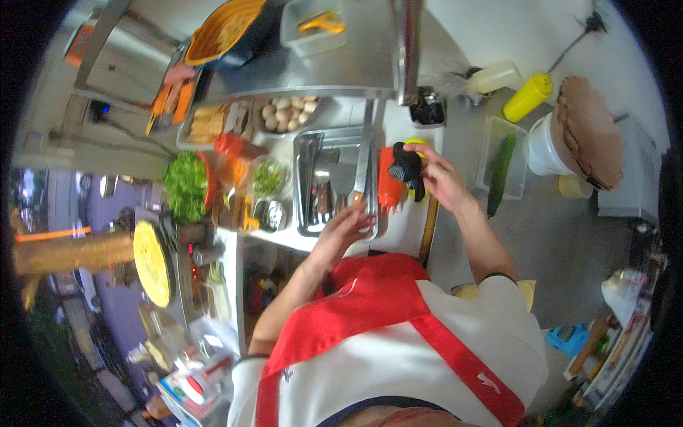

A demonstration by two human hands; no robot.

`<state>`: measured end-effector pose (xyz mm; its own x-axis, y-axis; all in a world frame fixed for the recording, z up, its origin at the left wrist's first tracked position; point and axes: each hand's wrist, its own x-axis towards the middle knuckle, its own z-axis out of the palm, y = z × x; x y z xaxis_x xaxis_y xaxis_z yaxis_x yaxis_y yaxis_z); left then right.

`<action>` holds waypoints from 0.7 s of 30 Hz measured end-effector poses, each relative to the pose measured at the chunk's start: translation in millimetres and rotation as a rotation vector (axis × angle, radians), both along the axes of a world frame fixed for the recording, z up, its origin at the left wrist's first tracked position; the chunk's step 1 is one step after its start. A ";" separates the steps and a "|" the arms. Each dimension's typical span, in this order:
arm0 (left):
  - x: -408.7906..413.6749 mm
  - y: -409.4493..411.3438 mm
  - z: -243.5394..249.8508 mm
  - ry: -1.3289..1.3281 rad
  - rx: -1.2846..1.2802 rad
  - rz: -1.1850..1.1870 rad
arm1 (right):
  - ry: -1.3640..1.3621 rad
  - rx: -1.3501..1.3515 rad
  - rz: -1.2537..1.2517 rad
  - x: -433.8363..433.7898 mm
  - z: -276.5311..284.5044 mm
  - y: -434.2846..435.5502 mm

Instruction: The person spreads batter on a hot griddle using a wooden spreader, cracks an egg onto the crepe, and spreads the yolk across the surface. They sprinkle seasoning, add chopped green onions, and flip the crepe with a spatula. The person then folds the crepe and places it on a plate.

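My left hand (341,232) is closed around the wooden handle of a long flat-bladed metal tool (364,160), a knife or spatula. Its blade points away from me over the right side of a metal tray (304,224). Inside that tray lie a wide metal scraper (342,179) and another wooden-handled tool (322,198). Between the fingers of my right hand (443,176) is a crumpled black item (406,169) with a striped patch, perhaps cloth. It partly hides a red squeeze bottle (388,184) and a yellow bottle (416,142) behind it.
A bowl of eggs (285,115), lettuce (185,184) and chopped greens (267,177) stand around the tray. A metal shelf (331,74) overhangs the back. Rightward, a cucumber (501,165) rests across a clear container on the grey counter (469,133). Leftward is a yellow crepe (152,264).
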<state>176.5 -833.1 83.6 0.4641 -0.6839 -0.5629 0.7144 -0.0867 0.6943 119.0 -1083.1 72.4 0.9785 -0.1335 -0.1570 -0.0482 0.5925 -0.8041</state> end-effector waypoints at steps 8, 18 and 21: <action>3.9 15.4 -13.7 0.168 -0.236 0.601 | 0.107 0.367 0.065 1.4 -20.5 104.4; -9.2 86.2 -7.7 -0.239 -0.127 0.786 | 0.189 -0.169 0.185 7.1 -29.3 135.7; -17.9 118.5 -48.9 -0.926 0.482 0.823 | 0.265 -0.183 0.274 11.2 -10.2 156.4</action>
<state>158.6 -714.6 34.7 0.9846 0.1563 0.0782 -0.0402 -0.2332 0.9716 130.2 -926.7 62.2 0.9105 0.0770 -0.4063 -0.4037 0.3775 -0.8334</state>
